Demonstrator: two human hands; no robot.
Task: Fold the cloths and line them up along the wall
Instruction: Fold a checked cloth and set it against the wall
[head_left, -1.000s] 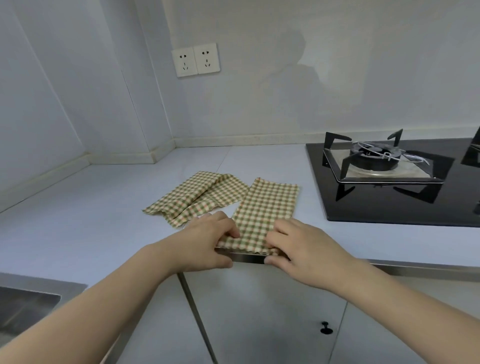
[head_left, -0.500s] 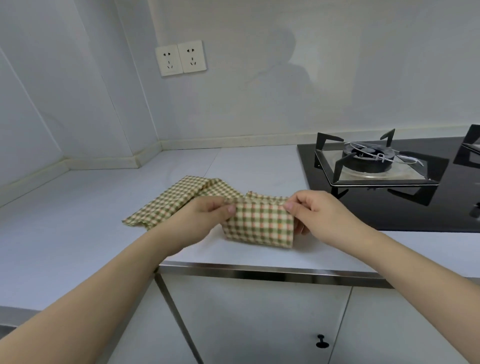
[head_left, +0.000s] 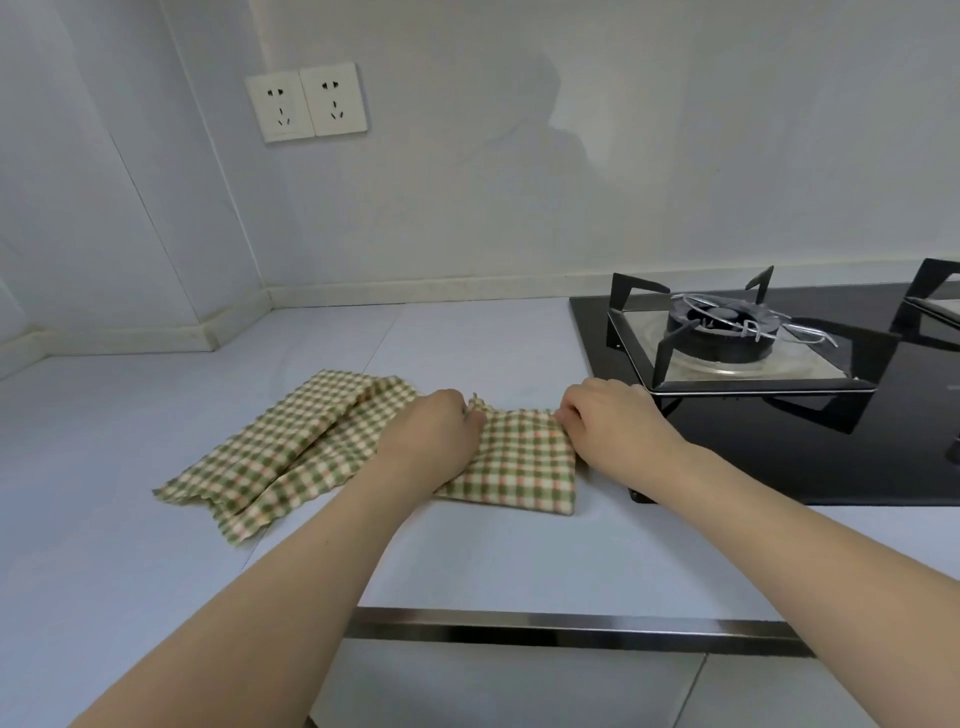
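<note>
A green-and-cream checked cloth (head_left: 524, 462), folded in half, lies flat on the pale counter (head_left: 467, 561). My left hand (head_left: 431, 441) pinches its far left corner and covers its left edge. My right hand (head_left: 608, 415) pinches the far right corner, close to the hob. A second checked cloth (head_left: 291, 452), loosely folded lengthwise, lies at an angle to the left, touching the first under my left hand. Both cloths sit well away from the back wall (head_left: 519, 182).
A black glass hob (head_left: 779, 447) with a gas burner and pan support (head_left: 727, 338) stands right beside my right hand. A double wall socket (head_left: 306, 106) is on the back wall. The counter's steel front edge (head_left: 571, 623) runs below my forearms.
Both hands lifted the near end of the right cloth, carried it away from me and laid it onto the far end, halving the cloth. The cloth now lies flat.
</note>
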